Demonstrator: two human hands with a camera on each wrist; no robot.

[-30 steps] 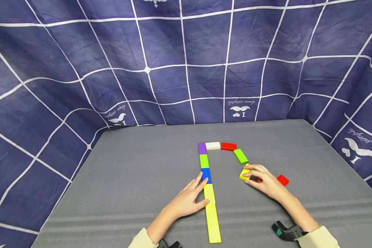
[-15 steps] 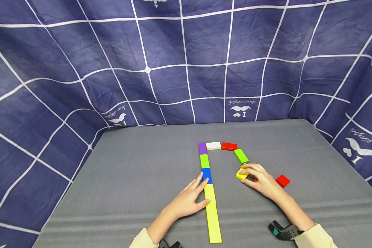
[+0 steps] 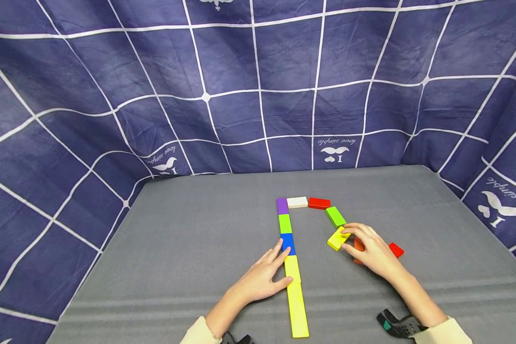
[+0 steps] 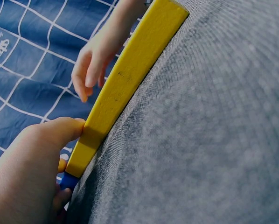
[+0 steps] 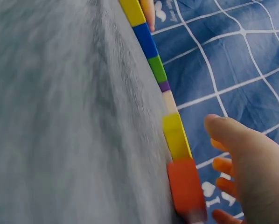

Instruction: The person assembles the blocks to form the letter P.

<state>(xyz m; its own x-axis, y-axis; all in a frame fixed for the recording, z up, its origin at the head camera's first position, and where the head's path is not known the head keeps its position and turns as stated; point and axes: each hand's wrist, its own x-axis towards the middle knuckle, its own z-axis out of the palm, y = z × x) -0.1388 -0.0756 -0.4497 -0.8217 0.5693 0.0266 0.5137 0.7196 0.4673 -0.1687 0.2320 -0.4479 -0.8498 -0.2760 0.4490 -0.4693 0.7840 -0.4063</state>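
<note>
Blocks form a bent line in the head view. My left hand rests beside its straight side, fingertips on the blue block and thumb against the long yellow blocks. At the curved end, my right hand hovers over a short yellow block, fingers loosely bent. The right wrist view shows its thumb apart from that yellow block. An orange block lies partly hidden beneath the right hand. Just beyond the hand is a red block, partly covered.
Further along the line are a green block, a purple block, a white block, a red block and a tilted green block. A grey cloth covers the table; a blue gridded curtain hangs behind.
The right hand shifted the short yellow block left and turned it near the tilted green one, then drew back right with its fingers parted from it. The left hand stayed put.
</note>
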